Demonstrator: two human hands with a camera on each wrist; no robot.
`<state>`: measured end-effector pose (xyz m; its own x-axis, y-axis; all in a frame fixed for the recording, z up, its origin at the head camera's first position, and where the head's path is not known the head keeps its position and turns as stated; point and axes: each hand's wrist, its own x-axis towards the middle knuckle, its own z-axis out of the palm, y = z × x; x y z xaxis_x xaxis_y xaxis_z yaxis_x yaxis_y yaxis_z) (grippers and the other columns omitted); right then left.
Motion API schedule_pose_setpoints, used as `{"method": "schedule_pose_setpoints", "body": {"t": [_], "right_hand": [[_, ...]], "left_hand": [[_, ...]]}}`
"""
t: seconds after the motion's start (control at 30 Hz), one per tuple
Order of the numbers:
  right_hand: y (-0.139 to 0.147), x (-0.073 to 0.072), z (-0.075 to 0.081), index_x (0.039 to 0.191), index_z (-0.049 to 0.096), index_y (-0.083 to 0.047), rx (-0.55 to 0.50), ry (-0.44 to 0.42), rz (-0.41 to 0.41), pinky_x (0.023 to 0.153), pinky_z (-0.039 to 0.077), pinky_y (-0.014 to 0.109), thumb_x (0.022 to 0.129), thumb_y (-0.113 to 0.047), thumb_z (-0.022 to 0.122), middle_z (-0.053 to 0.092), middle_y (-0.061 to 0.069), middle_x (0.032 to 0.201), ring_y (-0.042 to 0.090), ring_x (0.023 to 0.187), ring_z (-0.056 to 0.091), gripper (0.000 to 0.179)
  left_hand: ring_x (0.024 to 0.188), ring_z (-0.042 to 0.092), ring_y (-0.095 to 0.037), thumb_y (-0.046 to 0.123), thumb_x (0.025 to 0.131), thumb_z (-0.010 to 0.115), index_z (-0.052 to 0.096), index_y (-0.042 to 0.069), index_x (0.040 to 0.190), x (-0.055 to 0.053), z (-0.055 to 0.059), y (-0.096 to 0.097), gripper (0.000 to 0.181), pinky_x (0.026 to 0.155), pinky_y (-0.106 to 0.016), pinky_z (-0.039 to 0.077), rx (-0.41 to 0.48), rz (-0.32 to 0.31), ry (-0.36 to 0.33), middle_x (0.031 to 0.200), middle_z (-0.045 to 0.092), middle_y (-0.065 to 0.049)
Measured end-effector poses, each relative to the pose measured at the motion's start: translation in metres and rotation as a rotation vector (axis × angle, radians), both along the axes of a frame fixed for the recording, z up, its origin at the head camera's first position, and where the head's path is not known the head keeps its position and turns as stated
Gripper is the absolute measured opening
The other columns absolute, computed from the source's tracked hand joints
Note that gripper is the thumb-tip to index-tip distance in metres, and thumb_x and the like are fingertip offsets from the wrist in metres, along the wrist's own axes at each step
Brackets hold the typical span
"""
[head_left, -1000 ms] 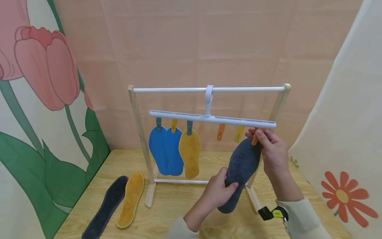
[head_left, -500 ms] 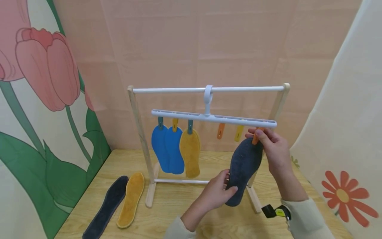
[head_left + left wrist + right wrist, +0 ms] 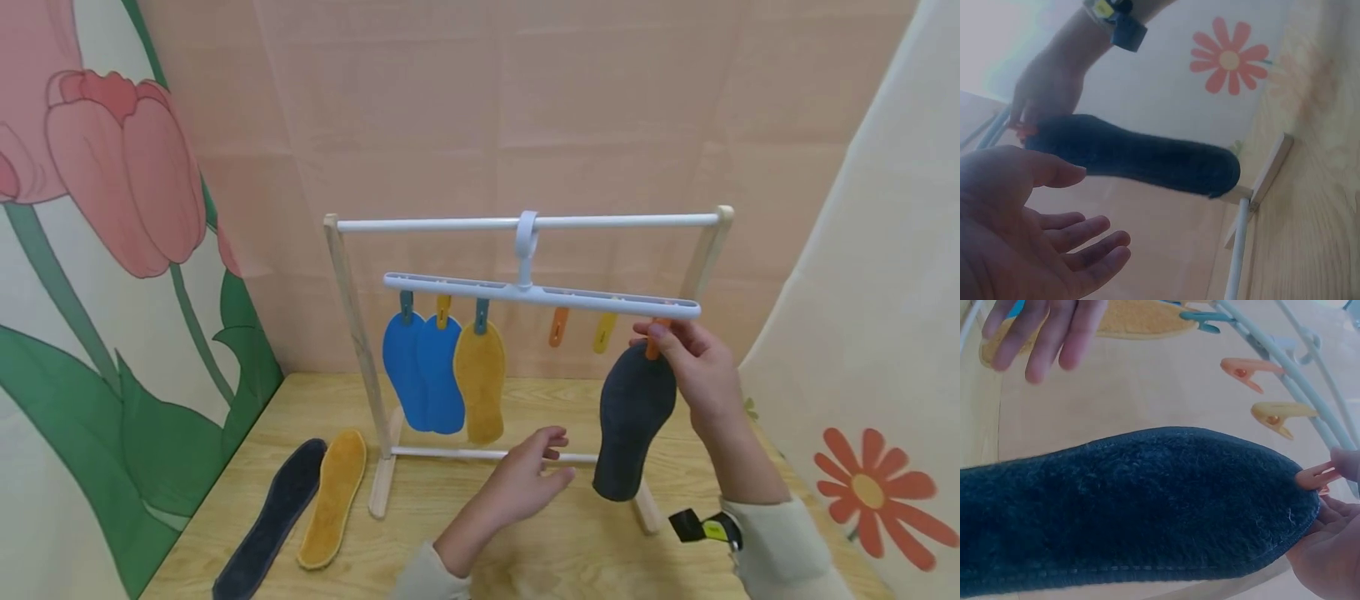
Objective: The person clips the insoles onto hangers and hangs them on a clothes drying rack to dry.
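Note:
A dark navy insole (image 3: 636, 425) hangs by its wide end from an orange clothespin (image 3: 657, 340) at the right end of the white hanger (image 3: 600, 299). My right hand (image 3: 703, 367) pinches that clothespin; in the right wrist view the clip's (image 3: 1313, 477) tip lies on the edge of the fuzzy insole (image 3: 1147, 506). Left of the insole, and apart from it, my left hand (image 3: 521, 475) is in the air with its fingers relaxed and nothing in them. Two overlapping blue insoles (image 3: 438, 375) and a yellow insole (image 3: 480, 383) hang from clips on the hanger's left half.
An orange clip (image 3: 558, 327) and a yellow clip (image 3: 603, 333) hang from the hanger with nothing in them. On the wooden table (image 3: 420, 550) lie a navy insole (image 3: 273, 517) and a yellow insole (image 3: 334, 500). A wooden-legged rack (image 3: 352, 333) carries the hanger.
My left hand has let go of the navy insole's lower end and moved left. The insole now hangs straighter and a little farther right, while my right hand keeps its pinch on the orange clothespin.

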<state>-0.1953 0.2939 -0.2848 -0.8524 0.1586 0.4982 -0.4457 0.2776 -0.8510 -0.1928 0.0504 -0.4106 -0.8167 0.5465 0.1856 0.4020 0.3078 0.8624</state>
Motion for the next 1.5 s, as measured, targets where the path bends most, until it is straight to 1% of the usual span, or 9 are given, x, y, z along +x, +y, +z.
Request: {"method": "schedule_pose_setpoints", "body": {"t": [0.17,0.23,0.43,0.57,0.77,0.9,1.1,1.3,1.5], "right_hand": [[0.001,-0.003,-0.004,0.134,0.061,-0.01,0.032,-0.005,-0.059,0.088,0.042,0.012,0.102,-0.027,0.062,0.074,-0.012,0.103,0.008,0.095,0.068,0.036],[0.001,-0.003,-0.005,0.134,0.061,-0.011,0.051,-0.007,-0.087,0.087,0.042,0.011,0.102,-0.028,0.061,0.074,-0.014,0.103,0.008,0.093,0.067,0.036],[-0.001,-0.004,-0.008,0.135,0.06,-0.013,0.073,-0.01,-0.132,0.087,0.043,0.011,0.103,-0.031,0.059,0.073,-0.015,0.104,0.01,0.091,0.064,0.037],[-0.002,-0.004,-0.008,0.135,0.06,-0.015,0.084,-0.005,-0.155,0.088,0.044,0.011,0.103,-0.034,0.059,0.073,-0.012,0.106,0.01,0.092,0.064,0.038],[-0.002,-0.003,-0.007,0.138,0.058,-0.016,0.092,-0.015,-0.156,0.089,0.043,0.011,0.103,-0.037,0.057,0.073,-0.008,0.11,0.01,0.095,0.063,0.04],[-0.001,-0.003,-0.007,0.14,0.057,-0.017,0.101,-0.02,-0.156,0.09,0.043,0.012,0.104,-0.037,0.056,0.073,-0.007,0.112,0.011,0.098,0.062,0.041],[0.002,-0.003,-0.004,0.142,0.057,-0.014,0.113,-0.05,-0.19,0.093,0.043,0.014,0.103,-0.038,0.057,0.071,-0.018,0.109,0.004,0.107,0.057,0.046],[0.004,-0.002,-0.001,0.134,0.063,-0.008,0.081,-0.043,-0.259,0.083,0.043,0.011,0.1,-0.035,0.064,0.066,-0.026,0.1,0.003,0.099,0.056,0.043],[0.006,0.0,-0.001,0.135,0.062,-0.008,0.093,-0.039,-0.274,0.085,0.044,0.012,0.101,-0.035,0.063,0.066,-0.024,0.104,0.003,0.1,0.057,0.044]], "left_hand": [[0.121,0.061,-0.016,0.03,0.099,0.067,0.05,0.013,0.145,-0.003,0.0,-0.018,0.051,0.099,-0.03,0.051,-0.033,0.021,0.052,0.137,0.062,0.0],[0.121,0.06,-0.016,0.031,0.099,0.066,0.051,0.014,0.145,-0.003,0.0,-0.027,0.051,0.099,-0.031,0.051,-0.046,0.035,0.062,0.136,0.062,0.002],[0.119,0.06,-0.019,0.03,0.1,0.065,0.051,0.011,0.144,-0.002,0.0,-0.061,0.051,0.097,-0.035,0.052,-0.1,0.078,0.1,0.135,0.062,0.0],[0.12,0.059,-0.022,0.03,0.101,0.064,0.052,0.007,0.143,-0.003,-0.001,-0.086,0.05,0.096,-0.04,0.052,-0.134,0.108,0.11,0.137,0.061,-0.004],[0.125,0.057,-0.03,0.03,0.102,0.062,0.052,0.004,0.143,-0.007,-0.009,-0.124,0.05,0.099,-0.049,0.049,-0.18,0.156,0.091,0.14,0.058,-0.009],[0.125,0.057,-0.034,0.031,0.102,0.062,0.053,0.004,0.143,-0.007,-0.014,-0.148,0.05,0.099,-0.053,0.049,-0.223,0.21,0.105,0.141,0.058,-0.011],[0.12,0.059,-0.034,0.025,0.1,0.066,0.057,0.005,0.138,-0.007,-0.018,-0.175,0.044,0.096,-0.053,0.051,-0.273,0.305,0.122,0.135,0.061,-0.012],[0.116,0.062,-0.035,0.02,0.097,0.069,0.06,0.005,0.134,-0.006,-0.025,-0.2,0.041,0.09,-0.053,0.053,-0.311,0.389,0.13,0.131,0.063,-0.014],[0.116,0.062,-0.035,0.014,0.097,0.069,0.061,0.003,0.134,-0.004,-0.029,-0.226,0.04,0.091,-0.053,0.053,-0.331,0.475,0.095,0.131,0.064,-0.015]]}}
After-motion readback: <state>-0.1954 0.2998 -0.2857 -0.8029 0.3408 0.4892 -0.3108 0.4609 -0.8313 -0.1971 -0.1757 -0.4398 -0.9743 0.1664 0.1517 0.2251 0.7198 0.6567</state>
